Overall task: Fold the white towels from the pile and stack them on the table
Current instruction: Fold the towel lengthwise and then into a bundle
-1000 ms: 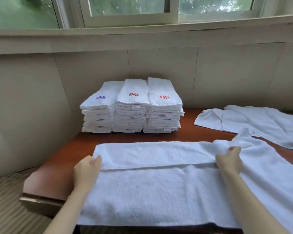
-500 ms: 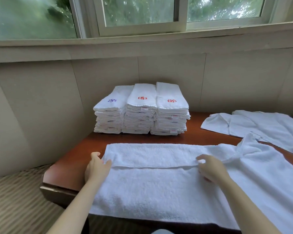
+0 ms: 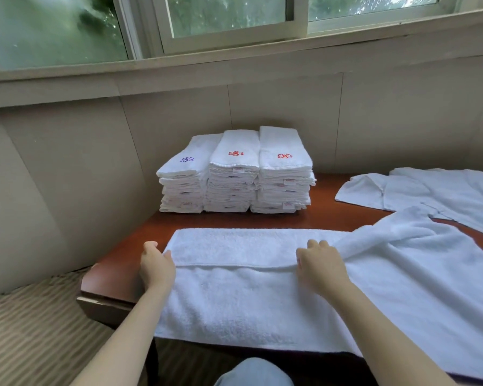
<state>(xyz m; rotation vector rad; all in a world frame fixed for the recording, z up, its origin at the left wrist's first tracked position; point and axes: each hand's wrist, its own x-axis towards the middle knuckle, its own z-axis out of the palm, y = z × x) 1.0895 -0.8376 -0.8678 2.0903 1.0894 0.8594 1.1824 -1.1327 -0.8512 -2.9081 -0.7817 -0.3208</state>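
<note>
A large white towel [image 3: 234,302] lies across the front of the red-brown table [image 3: 123,263], its far long edge folded over toward me into a flap [image 3: 234,246]. My left hand [image 3: 156,264] rests at the towel's left end, thumb out, fingers touching the flap's edge. My right hand [image 3: 319,261] sits on the flap's edge near the middle with fingers curled into the cloth, and the towel bunches up to its right. Three side-by-side stacks of folded white towels [image 3: 234,174] stand at the back of the table.
More white cloth [image 3: 430,193] lies spread flat at the back right. A panelled wall and window sill close the table's far side and left. The table's left corner [image 3: 89,299] drops to striped carpet. My knee [image 3: 251,371] shows below the front edge.
My right hand has slid left along the flap's edge toward the middle. My left hand has loosened from a fist on the left end to a relaxed touch.
</note>
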